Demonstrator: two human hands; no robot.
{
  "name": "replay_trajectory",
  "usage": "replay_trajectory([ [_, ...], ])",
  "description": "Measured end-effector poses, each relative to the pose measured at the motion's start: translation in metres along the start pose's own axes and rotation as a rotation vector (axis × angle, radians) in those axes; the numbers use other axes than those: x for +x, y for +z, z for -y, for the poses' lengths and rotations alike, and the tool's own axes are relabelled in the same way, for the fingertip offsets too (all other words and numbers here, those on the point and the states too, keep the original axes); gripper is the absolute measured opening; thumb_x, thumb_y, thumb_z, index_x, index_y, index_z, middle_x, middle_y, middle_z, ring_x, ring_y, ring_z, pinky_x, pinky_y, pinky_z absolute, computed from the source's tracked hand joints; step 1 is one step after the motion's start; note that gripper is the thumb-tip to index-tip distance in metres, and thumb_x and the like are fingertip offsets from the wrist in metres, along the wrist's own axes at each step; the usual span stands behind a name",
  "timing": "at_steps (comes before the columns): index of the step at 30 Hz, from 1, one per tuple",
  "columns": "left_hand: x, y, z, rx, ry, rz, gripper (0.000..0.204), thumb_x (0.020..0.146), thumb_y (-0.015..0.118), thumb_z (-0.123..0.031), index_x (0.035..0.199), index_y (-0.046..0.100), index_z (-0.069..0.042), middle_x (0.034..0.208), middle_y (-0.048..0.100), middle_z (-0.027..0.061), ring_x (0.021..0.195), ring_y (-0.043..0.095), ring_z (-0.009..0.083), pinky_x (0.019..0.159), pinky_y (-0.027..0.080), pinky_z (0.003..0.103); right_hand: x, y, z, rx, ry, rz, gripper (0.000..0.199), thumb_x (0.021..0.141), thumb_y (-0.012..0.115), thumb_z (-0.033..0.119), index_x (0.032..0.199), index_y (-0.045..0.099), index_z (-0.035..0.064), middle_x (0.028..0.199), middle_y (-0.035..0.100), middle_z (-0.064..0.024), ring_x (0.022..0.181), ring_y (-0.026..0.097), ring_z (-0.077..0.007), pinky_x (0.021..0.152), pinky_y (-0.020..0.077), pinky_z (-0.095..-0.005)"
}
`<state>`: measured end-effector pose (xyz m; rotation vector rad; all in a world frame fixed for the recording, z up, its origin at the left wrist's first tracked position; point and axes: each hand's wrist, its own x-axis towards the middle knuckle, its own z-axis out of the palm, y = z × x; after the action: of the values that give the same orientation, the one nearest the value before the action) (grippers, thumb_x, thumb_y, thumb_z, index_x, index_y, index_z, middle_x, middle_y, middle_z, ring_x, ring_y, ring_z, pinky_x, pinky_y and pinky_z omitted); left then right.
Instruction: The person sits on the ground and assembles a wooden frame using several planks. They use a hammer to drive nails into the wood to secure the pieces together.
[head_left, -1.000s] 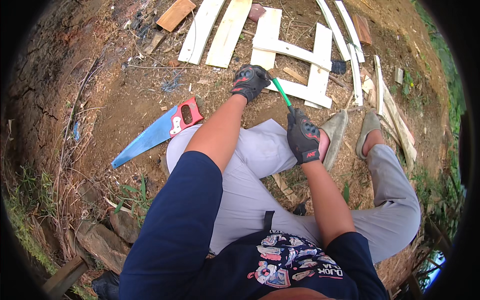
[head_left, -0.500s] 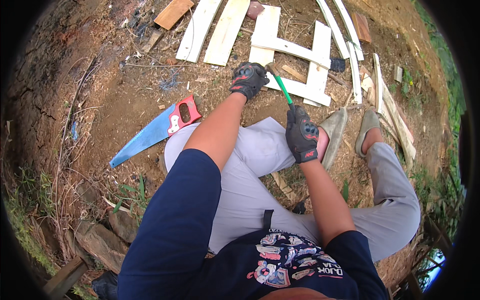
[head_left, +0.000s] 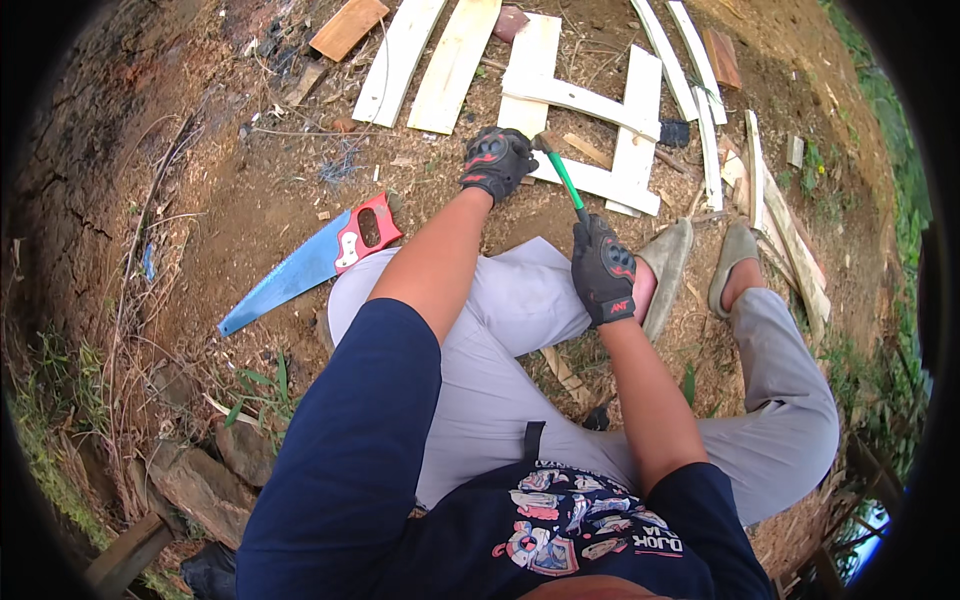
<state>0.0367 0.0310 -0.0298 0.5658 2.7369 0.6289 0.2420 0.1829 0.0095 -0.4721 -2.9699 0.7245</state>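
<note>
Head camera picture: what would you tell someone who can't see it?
A seated person's gloved right hand grips a green-handled hammer, its head at white wooden slats beside the gloved left hand. A blue saw lies on the dirt.

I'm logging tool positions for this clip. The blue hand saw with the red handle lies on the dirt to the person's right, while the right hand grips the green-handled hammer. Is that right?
Not quite. The head view shows the blue hand saw on the dirt to the person's left, beside the left thigh. The rest holds: the right hand grips the green-handled hammer.
</note>
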Motion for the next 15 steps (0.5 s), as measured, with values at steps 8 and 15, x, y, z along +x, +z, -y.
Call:
replay_trajectory([
  [8,0.004,-0.021,0.019,-0.109,-0.059,0.042,0.041,0.081,0.087,-0.032,0.115,0.079,-0.012,0.121,0.075,0.0096,0.117,0.070,0.0290,0.101,0.055,0.042,-0.002,-0.016,0.004,-0.048,0.053,0.120,0.037,0.110,0.047,0.034,0.115,0.068,0.0037,0.103,0.073,-0.0230,0.093,0.071,-0.0413,0.079,0.0561,-0.0525],
  [15,0.015,-0.020,0.035,0.055,-0.429,0.189,0.073,0.081,0.086,-0.057,0.133,0.070,-0.009,0.139,0.069,0.0196,0.130,0.066,0.0358,0.106,0.055,0.048,0.001,-0.007,0.007,-0.003,0.011,0.108,0.035,0.110,0.048,0.032,0.115,0.068,0.0036,0.104,0.073,-0.0232,0.092,0.072,-0.0422,0.078,0.0559,-0.0541],
])
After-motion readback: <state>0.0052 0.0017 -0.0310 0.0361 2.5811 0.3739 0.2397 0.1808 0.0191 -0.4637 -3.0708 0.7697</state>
